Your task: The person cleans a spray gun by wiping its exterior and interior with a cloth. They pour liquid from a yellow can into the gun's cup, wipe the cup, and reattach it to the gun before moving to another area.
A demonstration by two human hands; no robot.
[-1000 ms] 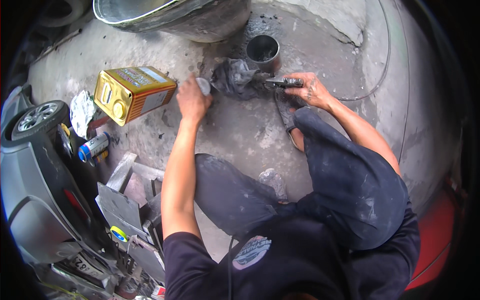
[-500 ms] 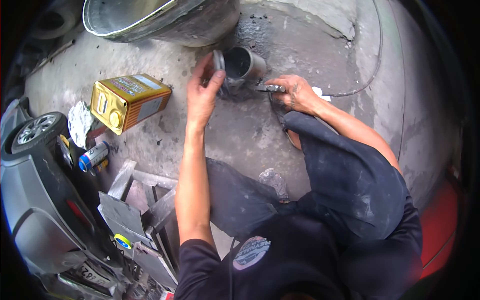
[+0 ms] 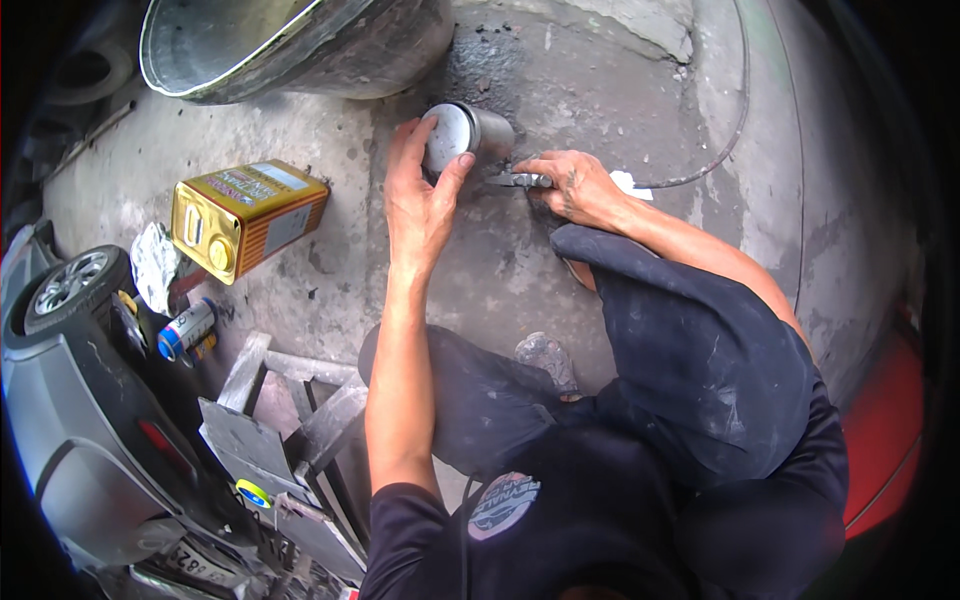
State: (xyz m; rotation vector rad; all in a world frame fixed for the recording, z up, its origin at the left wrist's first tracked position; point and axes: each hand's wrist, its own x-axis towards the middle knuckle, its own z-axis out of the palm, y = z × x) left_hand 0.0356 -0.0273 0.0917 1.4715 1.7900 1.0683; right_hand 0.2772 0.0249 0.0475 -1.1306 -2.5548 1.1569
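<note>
A grey metal can [image 3: 494, 136] stands on the wet, stained concrete, its round silver lid [image 3: 449, 138] over the mouth. My left hand [image 3: 418, 200] grips that lid by the rim, the thumb on the near side and the fingers on the far left. Just right of the can, my right hand [image 3: 582, 188] is closed round a slim metal tool [image 3: 522, 181] with a dark-and-silver handle. The tool points left toward the can's base; its exact kind is not clear.
A large open tub [image 3: 330, 60] is beyond the can. To the left are a gold rectangular tin [image 3: 250, 215], a blue-and-white spray can [image 3: 188, 328] and a metal frame [image 3: 285, 430]. A grey car [image 3: 90, 400] is at far left. A hose [image 3: 725, 150] curves at right.
My left hand has brought the lid from beside the can onto its open mouth and turned its flat face into view. The right hand keeps hold of the tool.
</note>
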